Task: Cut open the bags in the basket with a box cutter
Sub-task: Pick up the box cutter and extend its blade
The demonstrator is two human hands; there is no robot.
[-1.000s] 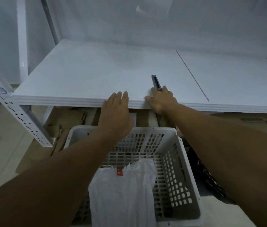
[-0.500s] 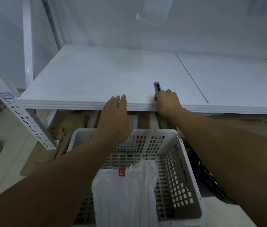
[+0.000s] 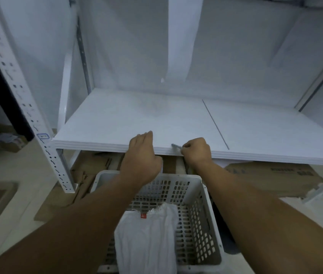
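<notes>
Right, both arms reach up from the bottom of the frame to the front edge of the white shelf point(image 3: 156, 123) at mid-frame.

Right hand point(image 3: 196, 150): clenched into a fist at the shelf's front edge, just right of centre. It's grasping the box cutter point(image 3: 176, 146); only a short grey tip sticks out to the left of the knuckles, lying low over the shelf lip. Blurred, so can't tell if the blade is out.

Left hand point(image 3: 141, 155): just left of the right hand, apart from it. Fingers curled over, fingertips up on the shelf top, palm hanging over the front edge. Nothing visible in its grip; looks like it's resting on the edge, not grasping anything.

Basket point(image 3: 202, 212): white slotted plastic, lower centre of the frame, on the floor below the shelf edge, between the two forearms. Left forearm crosses over its far-left rim.

Bag point(image 3: 146, 236): white, crinkled, sits in the basket's left-near part at bottom centre. Top edge looks gathered, small red tag point(image 3: 143, 215) at the top. It's well apart from both hands and from the cutter.

Flattened cardboard point(image 3: 271, 178) lies under the shelf, right of centre. Perforated white upright point(image 3: 24, 107) of the rack runs diagonally down the left side of the frame. Shelf top has one thin seam line right of centre.
</notes>
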